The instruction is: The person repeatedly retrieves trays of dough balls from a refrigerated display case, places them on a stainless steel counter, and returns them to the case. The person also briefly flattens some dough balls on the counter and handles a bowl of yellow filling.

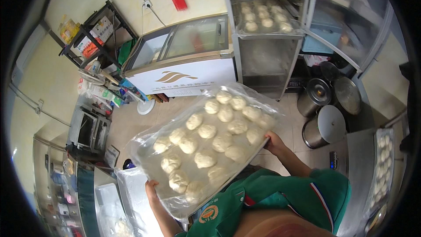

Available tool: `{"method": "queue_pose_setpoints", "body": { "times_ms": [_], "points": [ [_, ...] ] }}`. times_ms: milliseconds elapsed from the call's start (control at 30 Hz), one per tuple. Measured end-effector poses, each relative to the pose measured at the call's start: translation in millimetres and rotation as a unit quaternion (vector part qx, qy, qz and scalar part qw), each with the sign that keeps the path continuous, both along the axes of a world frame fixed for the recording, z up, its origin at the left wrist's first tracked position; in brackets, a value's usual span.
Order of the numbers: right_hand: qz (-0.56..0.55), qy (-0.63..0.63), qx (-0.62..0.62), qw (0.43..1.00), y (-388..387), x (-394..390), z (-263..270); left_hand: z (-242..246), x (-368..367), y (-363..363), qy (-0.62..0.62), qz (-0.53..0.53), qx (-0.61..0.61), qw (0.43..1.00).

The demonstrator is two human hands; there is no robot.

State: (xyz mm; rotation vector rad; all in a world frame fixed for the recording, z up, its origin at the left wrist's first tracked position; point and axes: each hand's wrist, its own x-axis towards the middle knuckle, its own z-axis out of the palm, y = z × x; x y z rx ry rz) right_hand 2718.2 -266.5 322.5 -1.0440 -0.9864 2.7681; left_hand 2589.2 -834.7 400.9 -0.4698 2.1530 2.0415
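A large metal baking tray (194, 212) is held tilted in front of my body, loaded with several rows of pale, round dough buns (205, 158). Clear plastic film (144, 138) covers the buns and spreads past the tray's edges. My left hand (152, 189) grips the near left side of the tray, with its thumb on top. At the right end, my right hand (273, 142) holds the corner. The fingers underneath are hidden by the tray.
Ahead stand a chest freezer (184, 80) with sliding glass lids and a metal rack (238, 52) with film-covered bun trays. Large steel pots (314, 97) are at the right, near a steel counter (360, 168). A black shelf (110, 36) stands at the left.
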Motion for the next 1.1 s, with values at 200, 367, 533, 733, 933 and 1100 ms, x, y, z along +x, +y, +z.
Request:
{"method": "queue_pose_setpoints", "body": {
  "times_ms": [200, 367, 533, 733, 933, 1100],
  "points": [
    [0.076, 0.042, 0.085, 0.993, 14, -88, 4, -29, 8, 2, 0.035, 0.072, -0.08, 0.994],
    [0.044, 0.098, 0.138, 0.985, 1, -87, 0, -68, 2, -13, 0.081, 0.072, -0.093, 0.99],
    [-0.037, 0.125, 0.136, 0.982, -23, -67, -29, -106, -19, -41, 0.083, 0.043, -0.062, 0.994],
    [-0.132, 0.197, 0.2, 0.951, -62, -49, -55, -132, -60, -53, 0.139, -0.047, -0.018, 0.989],
    [-0.121, 0.189, 0.2, 0.954, -106, -27, -66, -108, -69, -41, 0.097, -0.071, 0.06, 0.991],
    [-0.055, 0.153, 0.131, 0.978, -150, -17, -69, -74, -71, -36, 0.045, -0.088, 0.066, 0.993]
  ]
}}
